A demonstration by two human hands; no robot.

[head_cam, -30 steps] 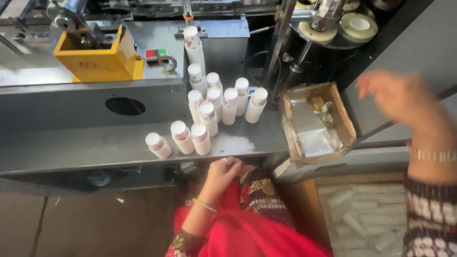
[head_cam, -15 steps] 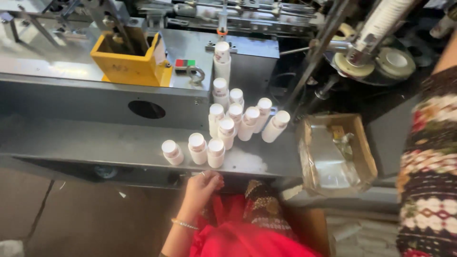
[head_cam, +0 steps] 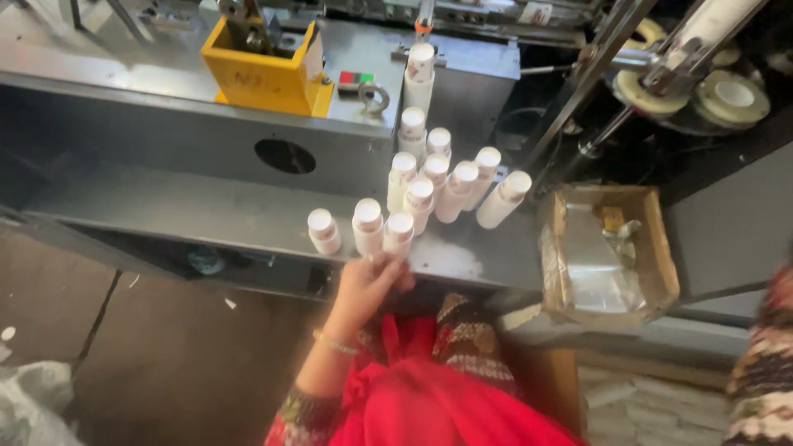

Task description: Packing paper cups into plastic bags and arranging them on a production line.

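Left hand (head_cam: 368, 285) at white tubes (head_cam: 382, 231) on shelf (head_cam: 206, 219), grip loose (right hand's grip unseen).

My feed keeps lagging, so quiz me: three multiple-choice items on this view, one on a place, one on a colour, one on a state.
1. Where is the left hand?
A. at the front edge of the grey shelf, by the nearest white tubes
B. inside the cardboard box
C. on the yellow housing

2. What colour is the housing on the machine top?
A. blue
B. yellow
C. green

3. How do the nearest tubes stand?
A. lying flat
B. stacked in the box
C. upright, caps up

Answers: 1 A, its fingers reach up to the shelf edge beside those tubes. 2 B, it is plainly yellow. 3 C, their round caps face up.
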